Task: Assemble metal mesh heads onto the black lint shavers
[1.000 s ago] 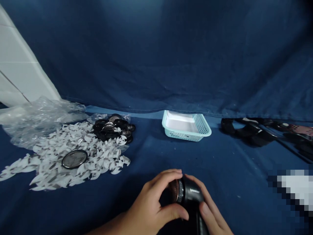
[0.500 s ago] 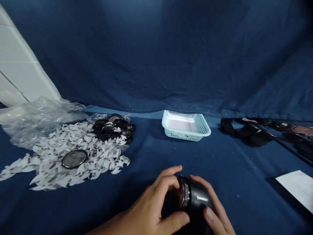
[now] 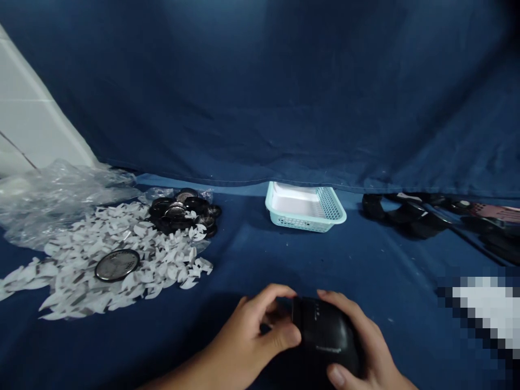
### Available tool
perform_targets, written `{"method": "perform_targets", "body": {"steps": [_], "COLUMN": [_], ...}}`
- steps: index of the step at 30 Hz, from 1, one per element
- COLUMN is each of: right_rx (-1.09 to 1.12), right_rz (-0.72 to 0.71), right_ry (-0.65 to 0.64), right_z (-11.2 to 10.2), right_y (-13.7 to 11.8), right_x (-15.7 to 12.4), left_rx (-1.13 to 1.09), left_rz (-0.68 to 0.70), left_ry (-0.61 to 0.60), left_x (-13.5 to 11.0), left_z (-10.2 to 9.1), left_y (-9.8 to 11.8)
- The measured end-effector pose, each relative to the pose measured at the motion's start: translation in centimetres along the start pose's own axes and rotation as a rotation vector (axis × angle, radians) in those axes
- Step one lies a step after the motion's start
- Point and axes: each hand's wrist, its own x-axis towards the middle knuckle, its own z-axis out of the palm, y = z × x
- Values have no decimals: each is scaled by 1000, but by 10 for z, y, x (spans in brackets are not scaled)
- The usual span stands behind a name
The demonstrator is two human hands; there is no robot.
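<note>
Low centre, over the blue cloth (image 3: pixel 247 260), you're holding the black device (image 3: pixel 327 330): your left hand (image 3: pixel 254 338) is pinching one end, your right hand (image 3: pixel 376 349) is curling round the other. Pale basket (image 3: pixel 300 223) is sitting beyond; white scraps (image 3: pixel 162 260) are lying left, round disc (image 3: pixel 117 265) resting on them.

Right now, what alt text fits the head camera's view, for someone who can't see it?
A person's bare left grip touches the edge of a rounded, glossy black device held by the right grip. Beyond, on dark blue cloth, lie heaped white curved scraps, piled round black parts and a pale turquoise perforated plastic basket.
</note>
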Motion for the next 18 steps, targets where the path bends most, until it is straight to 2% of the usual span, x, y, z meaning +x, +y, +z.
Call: {"method": "perform_targets", "body": {"steps": [2,5,7,10,12,14,16,18], "right_rx": [-63,-106,-164,-204,-143,-51,104,342], "right_rz": [-79,-272,-352,-361,-326,-225,-32,232], "right_ry": [16,16,-5,-13,12,39,44,-5], "right_z": [-1,0,0,-1,-2,-1,0,4], "right_y": [-4,-18,-27,-32,-31,-31,-35,-43], "right_x": [3,13,19,21,18,16,16,21], "left_rx": [-199,-406,-440,-429,-424,-330,-92,210], "left_rz": [-61,-176,-223,-203,-145,-62,32,178], "left_ry": [-29,-112,-146,-157,-180,-159,-61,58], "left_x": [4,9,11,11,10,7,3,-1], "left_z": [3,2,-1,-8,-12,-13,-11,-9], "left_y": [0,-3,-4,-2,1,3,3,1]}}
